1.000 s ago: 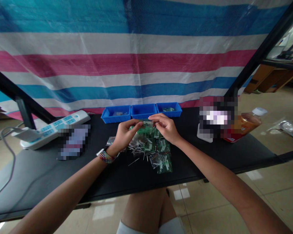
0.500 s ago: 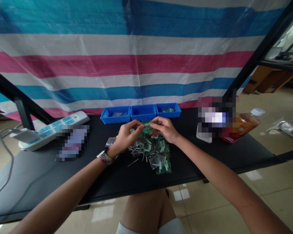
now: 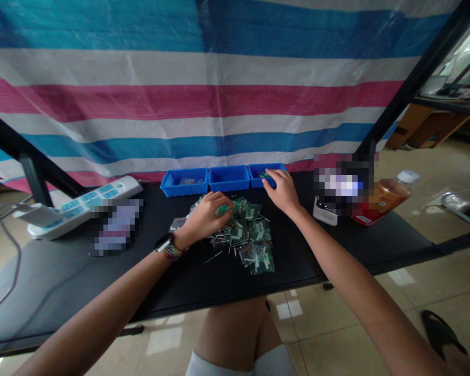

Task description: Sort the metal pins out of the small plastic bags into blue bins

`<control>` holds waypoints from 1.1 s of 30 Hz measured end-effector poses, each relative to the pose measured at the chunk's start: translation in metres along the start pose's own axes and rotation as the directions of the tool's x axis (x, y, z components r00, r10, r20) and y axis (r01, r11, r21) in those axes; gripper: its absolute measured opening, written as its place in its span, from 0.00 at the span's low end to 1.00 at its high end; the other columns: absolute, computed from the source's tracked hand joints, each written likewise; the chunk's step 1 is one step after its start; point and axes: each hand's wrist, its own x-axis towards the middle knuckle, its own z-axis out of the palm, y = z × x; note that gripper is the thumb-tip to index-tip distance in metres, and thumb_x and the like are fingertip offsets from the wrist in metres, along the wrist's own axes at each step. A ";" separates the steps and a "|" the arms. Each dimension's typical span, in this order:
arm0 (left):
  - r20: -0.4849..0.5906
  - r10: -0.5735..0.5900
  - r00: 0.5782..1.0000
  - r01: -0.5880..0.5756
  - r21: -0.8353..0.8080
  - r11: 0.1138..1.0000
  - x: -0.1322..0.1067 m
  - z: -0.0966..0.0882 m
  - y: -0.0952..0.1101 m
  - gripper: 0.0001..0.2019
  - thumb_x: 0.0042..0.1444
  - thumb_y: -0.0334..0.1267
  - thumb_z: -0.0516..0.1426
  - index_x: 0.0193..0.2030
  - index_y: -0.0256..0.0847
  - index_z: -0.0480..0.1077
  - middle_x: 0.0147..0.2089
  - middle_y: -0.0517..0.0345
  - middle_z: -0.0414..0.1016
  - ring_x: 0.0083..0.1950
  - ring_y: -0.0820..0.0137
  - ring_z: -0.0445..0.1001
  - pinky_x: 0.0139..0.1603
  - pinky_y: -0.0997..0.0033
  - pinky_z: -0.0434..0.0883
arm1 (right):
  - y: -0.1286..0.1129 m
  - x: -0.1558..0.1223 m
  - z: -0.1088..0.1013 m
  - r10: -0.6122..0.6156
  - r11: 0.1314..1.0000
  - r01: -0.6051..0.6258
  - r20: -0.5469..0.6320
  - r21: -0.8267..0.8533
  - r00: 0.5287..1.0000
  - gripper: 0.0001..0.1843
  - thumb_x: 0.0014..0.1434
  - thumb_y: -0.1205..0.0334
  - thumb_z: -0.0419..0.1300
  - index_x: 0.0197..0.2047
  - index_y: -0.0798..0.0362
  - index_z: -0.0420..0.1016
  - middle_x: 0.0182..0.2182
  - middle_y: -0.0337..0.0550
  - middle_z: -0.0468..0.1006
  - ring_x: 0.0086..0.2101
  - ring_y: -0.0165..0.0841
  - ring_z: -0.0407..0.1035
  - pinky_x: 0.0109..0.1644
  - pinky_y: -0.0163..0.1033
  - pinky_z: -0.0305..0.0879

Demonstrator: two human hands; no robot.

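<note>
A heap of small green circuit boards and thin metal-legged parts in clear bags [image 3: 247, 236] lies on the black table [image 3: 325, 253]. My left hand [image 3: 207, 215] rests on the heap's left top, fingers curled and pinching a green board. My right hand [image 3: 281, 190] reaches over the rim of the right blue bin [image 3: 267, 174], fingers bent down into it; what they hold, if anything, is hidden. A beaded band circles my left wrist.
Three blue bins stand in a row at the table's back, the left bin [image 3: 184, 182] and middle bin [image 3: 229, 178] beside the right one. A white power strip [image 3: 82, 205] lies far left. A bottle of amber liquid [image 3: 387, 195] lies at the right. A striped tarp hangs behind.
My right hand left the board held between both hands and moved right and back to the right blue bin. My left hand dropped onto the heap.
</note>
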 end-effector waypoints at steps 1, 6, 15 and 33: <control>0.007 0.003 1.000 -0.003 0.008 1.000 0.000 0.000 0.000 0.08 0.65 0.37 0.57 0.45 0.42 0.79 0.48 0.50 0.81 0.47 0.58 0.76 0.53 0.55 0.73 | -0.004 -0.002 0.001 -0.017 0.999 0.018 0.010 -0.034 1.000 0.19 0.69 0.59 0.61 0.60 0.53 0.82 0.55 0.57 0.82 0.60 0.52 0.72 0.71 0.65 0.65; 0.058 0.020 0.998 -0.022 0.026 0.999 -0.001 0.002 -0.004 0.10 0.64 0.33 0.57 0.47 0.43 0.80 0.48 0.50 0.82 0.50 0.57 0.78 0.55 0.56 0.73 | -0.028 -0.008 0.002 -0.105 0.994 0.104 0.083 0.012 0.991 0.12 0.68 0.66 0.60 0.49 0.50 0.84 0.48 0.53 0.83 0.54 0.48 0.74 0.64 0.55 0.70; 0.069 0.032 0.997 -0.033 0.022 0.999 0.000 0.005 -0.006 0.10 0.63 0.32 0.57 0.45 0.43 0.80 0.45 0.51 0.82 0.48 0.58 0.78 0.52 0.58 0.73 | -0.044 -0.024 0.023 -0.075 0.983 -0.003 0.423 0.181 0.903 0.18 0.57 0.62 0.76 0.52 0.53 0.84 0.38 0.45 0.82 0.42 0.40 0.73 0.54 0.48 0.68; -0.117 -0.215 0.970 0.167 -0.326 0.930 0.003 0.004 0.001 0.17 0.68 0.55 0.62 0.42 0.42 0.80 0.43 0.54 0.86 0.46 0.60 0.82 0.51 0.61 0.75 | -0.070 -0.019 0.021 0.254 0.282 -0.542 0.483 0.792 0.838 0.21 0.50 0.58 0.78 0.47 0.49 0.82 0.35 0.36 0.81 0.38 0.32 0.75 0.49 0.40 0.72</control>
